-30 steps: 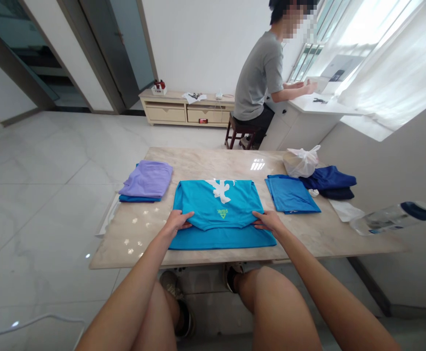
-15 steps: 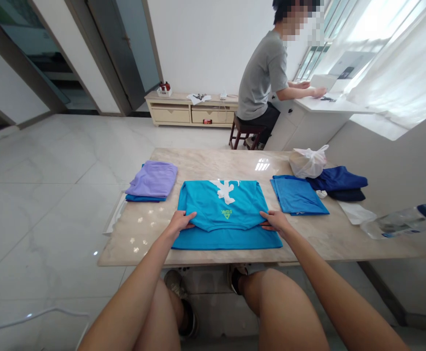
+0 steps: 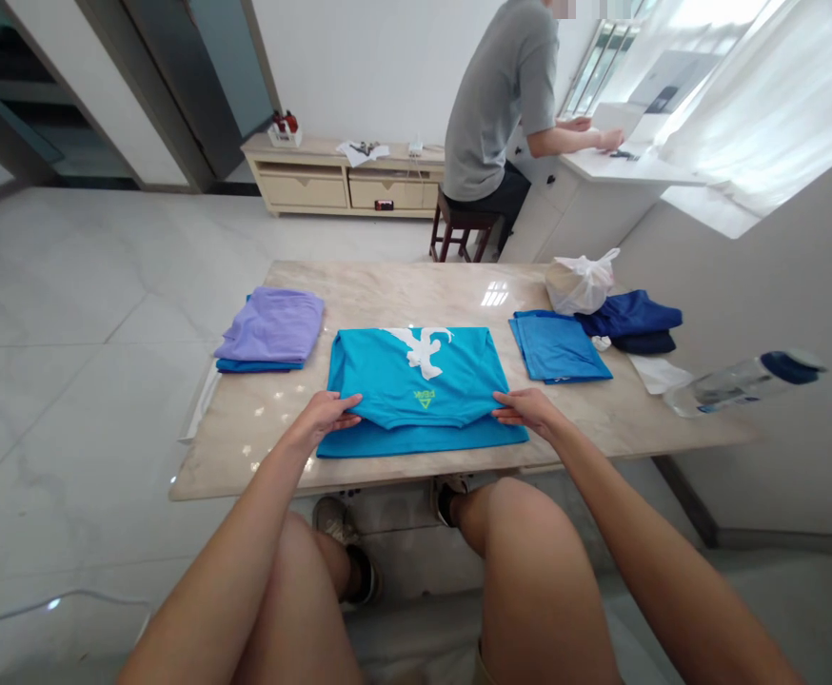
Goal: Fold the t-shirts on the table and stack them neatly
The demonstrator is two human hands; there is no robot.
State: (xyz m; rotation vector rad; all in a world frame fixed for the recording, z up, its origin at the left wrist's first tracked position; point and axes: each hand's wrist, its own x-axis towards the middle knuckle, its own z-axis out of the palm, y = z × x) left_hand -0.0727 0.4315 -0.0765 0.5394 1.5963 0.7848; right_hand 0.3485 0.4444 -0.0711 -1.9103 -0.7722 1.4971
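A turquoise T-shirt [image 3: 416, 385] with a white print and a small green logo lies partly folded near the front edge of the marble table [image 3: 387, 295]. My left hand [image 3: 326, 416] pinches the left end of its folded-over edge. My right hand [image 3: 526, 409] pinches the right end of the same edge. Both hands rest on the cloth with fingers closed on the fabric.
A folded lilac garment on a blue one [image 3: 273, 328] lies at the left. At the right lie a folded blue shirt [image 3: 555, 344], dark blue clothes [image 3: 634, 319], a white plastic bag [image 3: 580, 283] and a lying water bottle [image 3: 741, 382]. Another person [image 3: 502, 105] sits at a far counter.
My hands keep the same grip on the shirt's fold. The camera has tilted down a little, so the table sits higher in view.
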